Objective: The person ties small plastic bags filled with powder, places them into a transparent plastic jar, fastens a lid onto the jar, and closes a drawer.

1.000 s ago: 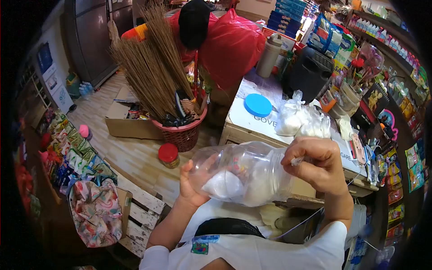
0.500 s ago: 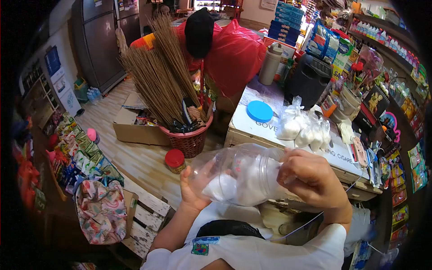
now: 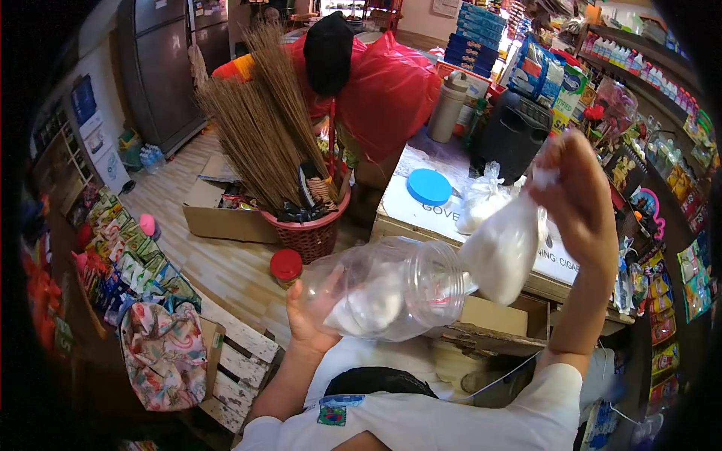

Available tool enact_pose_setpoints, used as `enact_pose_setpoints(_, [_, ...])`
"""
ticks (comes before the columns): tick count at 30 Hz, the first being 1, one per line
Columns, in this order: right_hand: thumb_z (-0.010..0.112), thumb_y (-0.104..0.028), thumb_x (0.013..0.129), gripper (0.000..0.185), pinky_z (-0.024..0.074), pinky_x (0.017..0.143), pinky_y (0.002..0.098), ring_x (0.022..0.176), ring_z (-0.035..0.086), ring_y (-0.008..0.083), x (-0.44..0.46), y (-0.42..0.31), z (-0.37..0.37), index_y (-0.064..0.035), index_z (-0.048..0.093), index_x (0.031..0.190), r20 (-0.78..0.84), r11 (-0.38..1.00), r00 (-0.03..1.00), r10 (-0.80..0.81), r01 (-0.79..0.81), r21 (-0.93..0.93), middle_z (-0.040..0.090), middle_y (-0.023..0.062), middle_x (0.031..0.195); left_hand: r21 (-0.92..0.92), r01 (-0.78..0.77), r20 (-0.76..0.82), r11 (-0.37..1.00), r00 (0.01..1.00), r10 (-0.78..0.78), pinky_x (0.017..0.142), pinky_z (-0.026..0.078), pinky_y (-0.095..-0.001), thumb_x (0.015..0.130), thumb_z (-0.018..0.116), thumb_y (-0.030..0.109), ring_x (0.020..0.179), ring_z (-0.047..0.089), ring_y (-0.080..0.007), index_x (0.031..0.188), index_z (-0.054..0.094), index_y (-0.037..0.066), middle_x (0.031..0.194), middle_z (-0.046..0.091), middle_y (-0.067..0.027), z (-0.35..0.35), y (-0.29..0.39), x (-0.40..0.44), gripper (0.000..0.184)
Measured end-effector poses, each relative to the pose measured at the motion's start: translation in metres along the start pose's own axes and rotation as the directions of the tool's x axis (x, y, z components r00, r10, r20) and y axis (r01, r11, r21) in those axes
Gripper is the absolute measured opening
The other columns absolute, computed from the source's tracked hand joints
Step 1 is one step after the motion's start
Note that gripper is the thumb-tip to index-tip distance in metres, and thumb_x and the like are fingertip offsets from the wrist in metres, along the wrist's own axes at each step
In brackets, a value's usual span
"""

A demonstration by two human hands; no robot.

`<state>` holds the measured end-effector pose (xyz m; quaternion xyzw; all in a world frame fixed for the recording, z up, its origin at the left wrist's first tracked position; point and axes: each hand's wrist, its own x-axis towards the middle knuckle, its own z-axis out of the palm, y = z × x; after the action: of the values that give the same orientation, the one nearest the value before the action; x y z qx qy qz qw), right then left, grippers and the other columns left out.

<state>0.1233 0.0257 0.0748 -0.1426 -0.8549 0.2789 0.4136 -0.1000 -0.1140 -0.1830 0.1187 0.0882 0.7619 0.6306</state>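
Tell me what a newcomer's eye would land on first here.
Probably the white-filled bag dangling from the right hand, just outside the mouth of the clear jar in the left hand. Next, the big red plastic bag beyond the brooms in the basket, and the blue lid on the tabletop.

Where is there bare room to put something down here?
On the tabletop, a patch is bare between the blue lid and the tumbler. The floor is bare between the cardboard box and the slatted bench. The table crowds up around the white-filled bags and black jerrycan.
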Motion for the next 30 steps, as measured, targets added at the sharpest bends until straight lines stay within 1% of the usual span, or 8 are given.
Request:
enact_pose_setpoints(7, [0.050,0.010,0.080,0.025,0.0425,0.073,0.0249,0.079,0.047,0.0113,0.071,0.089,-0.006,-0.0044,0.045,0.100,0.035,0.984,0.999,0.006,0.000,-0.176,0.050,0.0041,0.089,0.053,-0.108,-0.089,0.993,0.990,0.113,0.108,0.032,-0.0502,0.071,0.064,0.063,0.130,0.038,-0.0339,0.137,0.037,0.005,0.138,0.041,-0.0150,-0.011,0.015,-0.007,0.091])
enact_pose_setpoints(10, [0.050,0.010,0.077,0.025,0.0449,0.079,0.0322,0.085,0.056,0.0219,0.093,0.140,-0.001,-0.0019,0.044,0.099,0.035,0.935,0.999,-0.034,0.044,-0.352,0.054,0.0130,0.087,0.105,-0.154,-0.097,0.982,0.982,0.165,0.108,0.031,-0.0503,0.072,0.064,0.062,0.130,0.038,-0.0343,0.137,0.037,0.005,0.138,0.041,-0.0151,-0.007,0.019,-0.010,0.091])
enact_pose_setpoints(14, [0.049,0.012,0.071,0.030,0.0422,0.072,0.0321,0.078,0.049,0.0206,0.117,0.212,0.002,-0.0028,0.044,0.096,0.006,0.882,0.996,-0.087,0.080,-0.465,0.047,0.0103,0.081,0.093,-0.225,-0.145,0.970,0.961,0.237,0.108,0.030,-0.0508,0.072,0.062,0.062,0.131,0.037,-0.0357,0.139,0.036,0.007,0.140,0.040,-0.0156,-0.007,0.017,-0.010,0.091])
enact_pose_setpoints(20, [0.048,0.014,0.066,0.032,0.0432,0.070,0.0361,0.078,0.054,0.0293,0.116,0.277,-0.010,-0.0003,0.045,0.094,0.148,0.817,0.986,0.078,0.022,-0.576,0.052,0.0159,0.079,-0.024,-0.107,0.004,0.994,0.994,0.107,0.109,0.029,-0.0510,0.074,0.060,0.062,0.131,0.036,-0.0362,0.139,0.036,0.007,0.142,0.038,-0.0157,-0.019,0.015,-0.012,0.089])
enact_pose_setpoints(21, [0.050,0.013,0.069,0.028,0.0463,0.076,0.0420,0.092,0.061,0.0384,0.113,0.263,-0.013,0.0009,0.052,0.094,0.150,0.781,0.968,0.202,-0.067,-0.622,0.061,0.0219,0.091,-0.008,-0.121,-0.015,0.993,0.993,0.121,0.109,0.029,-0.0509,0.074,0.059,0.063,0.131,0.036,-0.0360,0.139,0.036,0.007,0.142,0.038,-0.0159,-0.019,0.014,-0.012,0.089])
enact_pose_setpoints(25, [0.052,0.012,0.066,0.019,0.0479,0.071,0.0417,0.084,0.062,0.0383,0.103,0.254,-0.020,0.0031,0.057,0.083,0.170,0.641,0.959,0.226,-0.015,-0.768,0.063,0.0215,0.083,0.042,-0.176,-0.058,0.984,0.982,0.178,0.109,0.028,-0.0507,0.074,0.058,0.064,0.131,0.037,-0.0351,0.140,0.035,0.006,0.142,0.038,-0.0172,-0.012,0.007,-0.007,0.091])
enact_pose_setpoints(28, [0.053,0.013,0.064,0.024,0.0499,0.070,0.0377,0.081,0.064,0.0352,0.082,0.216,-0.007,0.0038,0.059,0.086,0.130,0.797,0.991,-0.041,0.111,-0.594,0.064,0.0195,0.080,0.059,-0.179,-0.059,0.982,0.981,0.183,0.109,0.029,-0.0507,0.074,0.058,0.065,0.131,0.037,-0.0357,0.140,0.035,0.007,0.142,0.038,-0.0185,-0.008,0.007,-0.005,0.091])
enact_pose_setpoints(30, [0.058,0.013,0.068,0.020,0.0507,0.068,0.0309,0.076,0.065,0.0223,0.066,0.149,0.007,0.0032,0.063,0.084,0.235,0.915,0.968,0.092,0.011,-0.404,0.066,0.0138,0.078,0.073,-0.180,-0.055,0.981,0.981,0.184,0.108,0.030,-0.0511,0.074,0.057,0.065,0.130,0.037,-0.0368,0.141,0.035,0.008,0.142,0.037,-0.0195,-0.004,0.004,-0.005,0.090])
